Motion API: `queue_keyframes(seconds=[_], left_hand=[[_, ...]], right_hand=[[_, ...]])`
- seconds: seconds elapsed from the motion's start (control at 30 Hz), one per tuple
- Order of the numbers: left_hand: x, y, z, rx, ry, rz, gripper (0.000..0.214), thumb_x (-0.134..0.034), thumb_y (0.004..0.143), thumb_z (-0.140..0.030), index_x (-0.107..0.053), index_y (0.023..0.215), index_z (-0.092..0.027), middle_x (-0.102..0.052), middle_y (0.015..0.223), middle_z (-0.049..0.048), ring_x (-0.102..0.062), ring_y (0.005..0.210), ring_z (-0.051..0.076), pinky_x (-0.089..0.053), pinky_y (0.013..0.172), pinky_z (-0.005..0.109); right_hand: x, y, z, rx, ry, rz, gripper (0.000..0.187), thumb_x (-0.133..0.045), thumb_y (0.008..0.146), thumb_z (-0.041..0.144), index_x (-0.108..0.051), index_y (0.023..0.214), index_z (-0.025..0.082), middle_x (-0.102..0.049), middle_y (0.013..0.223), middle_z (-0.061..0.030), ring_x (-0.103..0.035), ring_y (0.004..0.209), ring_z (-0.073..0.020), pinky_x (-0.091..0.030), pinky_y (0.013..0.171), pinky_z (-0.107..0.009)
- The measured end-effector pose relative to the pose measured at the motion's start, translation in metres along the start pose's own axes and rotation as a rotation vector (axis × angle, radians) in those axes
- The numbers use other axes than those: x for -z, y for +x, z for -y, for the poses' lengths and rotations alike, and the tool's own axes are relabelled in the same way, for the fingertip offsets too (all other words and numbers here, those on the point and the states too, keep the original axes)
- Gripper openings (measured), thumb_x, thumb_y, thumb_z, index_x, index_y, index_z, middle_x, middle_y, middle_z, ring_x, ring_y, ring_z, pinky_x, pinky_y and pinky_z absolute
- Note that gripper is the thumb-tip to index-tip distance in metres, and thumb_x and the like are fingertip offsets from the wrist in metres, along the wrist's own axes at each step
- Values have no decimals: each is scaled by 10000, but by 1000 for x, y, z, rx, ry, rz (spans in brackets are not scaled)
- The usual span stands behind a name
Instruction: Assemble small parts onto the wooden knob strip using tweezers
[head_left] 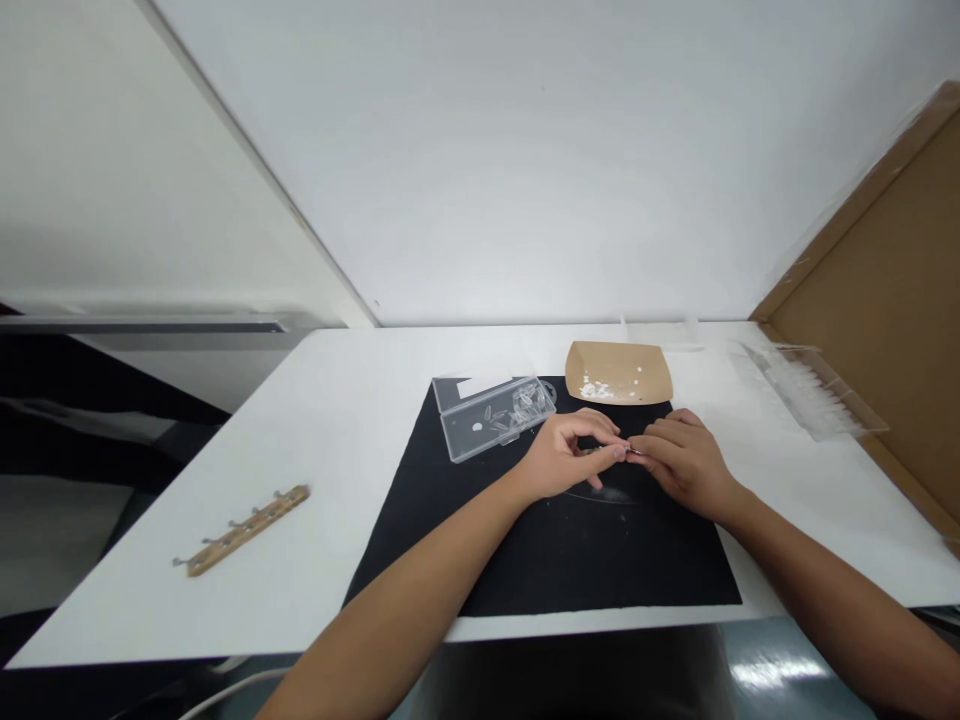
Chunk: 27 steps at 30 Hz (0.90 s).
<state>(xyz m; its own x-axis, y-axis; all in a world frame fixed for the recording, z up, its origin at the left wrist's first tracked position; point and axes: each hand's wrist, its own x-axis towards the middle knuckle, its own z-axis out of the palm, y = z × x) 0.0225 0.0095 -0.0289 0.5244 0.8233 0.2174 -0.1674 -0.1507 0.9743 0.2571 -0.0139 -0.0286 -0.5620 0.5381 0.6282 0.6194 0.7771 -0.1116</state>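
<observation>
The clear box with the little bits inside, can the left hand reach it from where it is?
Probably yes. The clear box lies on the black mat just left of the left hand, with nothing between them. But its fingers are pinching a small piece together with the right hand.

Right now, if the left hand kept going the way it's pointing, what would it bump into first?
Probably the right hand: the left hand points straight at it above the black mat, their fingertips almost meeting.

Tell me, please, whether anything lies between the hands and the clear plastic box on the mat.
Nothing visible does. Only bare black mat separates the left hand from the clear plastic box; the brown paper tray sits off that line.
</observation>
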Motion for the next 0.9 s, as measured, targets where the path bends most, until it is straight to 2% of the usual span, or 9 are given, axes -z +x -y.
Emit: queue_keyframes(seconds=[0.23, 0.6, 0.9], left_hand=[[-1, -1, -1, 3, 45, -12, 348, -888, 786, -427, -832, 936, -118, -721, 1001, 143, -726, 938, 236, -653, 477, 211], [-2, -1, -1, 5, 38, -30, 338, -861, 815, -431, -823, 900, -106, -708, 955, 143, -721, 960, 249, -649, 470, 206], [-9, 0, -1, 72, 42, -120, 415, -877, 777, -480, -799, 895, -89, -684, 1048, 127, -717, 783, 170, -645, 453, 209]], right_hand=[[0, 0, -2, 26, -33, 14, 62, -628, 1051, 229, -686, 1063, 211, -699, 778, 8, -566, 677, -133, -353, 774, -341], [-1, -1, -1, 8, -61, 13, 98, -629, 1058, 263, -710, 1023, 221, -699, 755, 11, -558, 666, -127, -343, 764, -341], [-3, -3, -3, 4, -79, 26, 102, -623, 1054, 253, -718, 1028, 222, -694, 747, 5, -558, 663, -129, -338, 764, -346]])
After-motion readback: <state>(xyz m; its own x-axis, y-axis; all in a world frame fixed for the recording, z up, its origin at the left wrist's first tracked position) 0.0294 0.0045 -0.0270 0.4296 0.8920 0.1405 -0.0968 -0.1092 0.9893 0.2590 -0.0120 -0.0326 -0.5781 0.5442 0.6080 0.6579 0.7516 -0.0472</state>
